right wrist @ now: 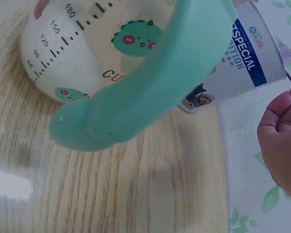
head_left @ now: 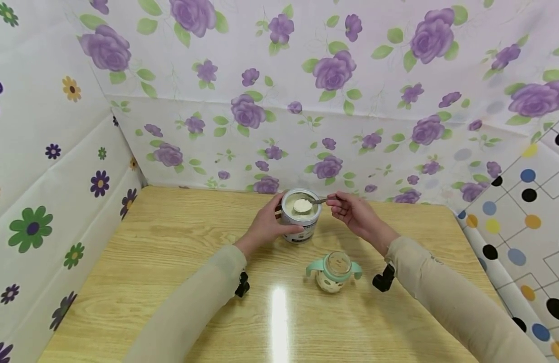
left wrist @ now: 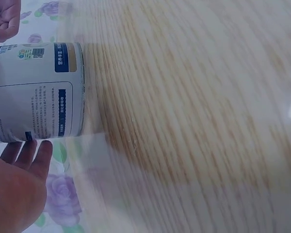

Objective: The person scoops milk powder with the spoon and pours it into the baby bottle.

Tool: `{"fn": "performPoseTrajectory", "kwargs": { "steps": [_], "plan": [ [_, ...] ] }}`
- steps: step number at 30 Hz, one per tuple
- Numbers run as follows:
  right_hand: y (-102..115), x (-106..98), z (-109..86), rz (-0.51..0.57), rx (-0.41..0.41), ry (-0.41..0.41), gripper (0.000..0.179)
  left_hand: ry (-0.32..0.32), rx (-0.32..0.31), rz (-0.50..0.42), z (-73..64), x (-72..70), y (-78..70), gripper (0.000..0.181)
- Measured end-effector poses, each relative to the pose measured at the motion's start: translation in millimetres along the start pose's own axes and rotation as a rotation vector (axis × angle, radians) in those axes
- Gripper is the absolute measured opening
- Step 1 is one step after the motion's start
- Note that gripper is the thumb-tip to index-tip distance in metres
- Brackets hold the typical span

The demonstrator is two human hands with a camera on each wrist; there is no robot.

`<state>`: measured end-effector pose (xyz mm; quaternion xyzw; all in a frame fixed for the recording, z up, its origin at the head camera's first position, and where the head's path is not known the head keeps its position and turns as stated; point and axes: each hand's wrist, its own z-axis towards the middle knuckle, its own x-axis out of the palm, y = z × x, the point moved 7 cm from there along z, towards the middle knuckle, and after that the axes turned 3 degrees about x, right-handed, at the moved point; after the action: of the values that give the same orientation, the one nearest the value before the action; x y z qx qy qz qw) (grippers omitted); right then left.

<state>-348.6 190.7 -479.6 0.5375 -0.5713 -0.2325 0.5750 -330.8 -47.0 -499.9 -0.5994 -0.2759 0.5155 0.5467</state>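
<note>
My left hand [head_left: 271, 222] grips the side of an open powder tin [head_left: 302, 231], fingers behind it and thumb across its front. In the left wrist view the tin's printed label [left wrist: 34, 92] shows beside the left hand [left wrist: 19, 189]. My right hand [head_left: 355, 214] pinches the handle of a metal spoon [head_left: 320, 200]. The spoon's bowl, heaped with pale powder [head_left: 303, 205], is over the tin's mouth. Nearer to me stands a baby bottle [head_left: 332, 282] with mint-green handles [right wrist: 136, 97] and an open top. The right wrist view shows its measuring marks and the right hand [right wrist: 283, 141] beyond.
The wooden table [head_left: 206, 222] carries the tin near its back edge. A floral cloth wall [head_left: 279, 126] rises right behind it, with patterned sheets at the left and right. The bottle stands between my forearms, in front of the tin.
</note>
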Motion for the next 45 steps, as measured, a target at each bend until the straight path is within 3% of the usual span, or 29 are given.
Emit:
{"fn": "performPoseTrajectory", "kwargs": {
  "steps": [6,11,15,19,24,35,42,45],
  "plan": [
    [1,-1,1.2,0.008,0.009,0.01,0.035,-0.033,-0.032,0.061,-10.5,-11.7,-3.8,0.117],
    [2,-1,2.3,0.019,0.016,0.015,0.035,-0.062,-0.019,0.063,-36.5,-21.1,-18.0,0.109],
    [5,-2,2.5,0.021,0.009,0.018,0.035,-0.043,0.027,0.027,-58.8,-16.1,-34.7,0.103],
    [7,-3,1.7,0.005,0.002,0.018,0.035,0.009,0.083,0.02,-71.1,1.1,-50.2,0.102],
    [7,-4,1.4,0.007,0.009,0.021,0.035,0.103,0.135,0.024,-71.8,31.9,-58.4,0.1],
    [3,-3,3.0,0.02,0.023,0.022,0.036,0.288,0.17,0.06,-59.5,92.6,-48.6,0.095],
    [1,-2,3.0,0.022,0.018,0.017,0.036,0.322,0.205,0.051,-54.3,114.3,-42.4,0.088],
    [1,-1,2.6,0.02,0.013,0.021,0.036,0.32,0.191,0.047,-53.5,118.9,-39.2,0.081]
  ]
}}
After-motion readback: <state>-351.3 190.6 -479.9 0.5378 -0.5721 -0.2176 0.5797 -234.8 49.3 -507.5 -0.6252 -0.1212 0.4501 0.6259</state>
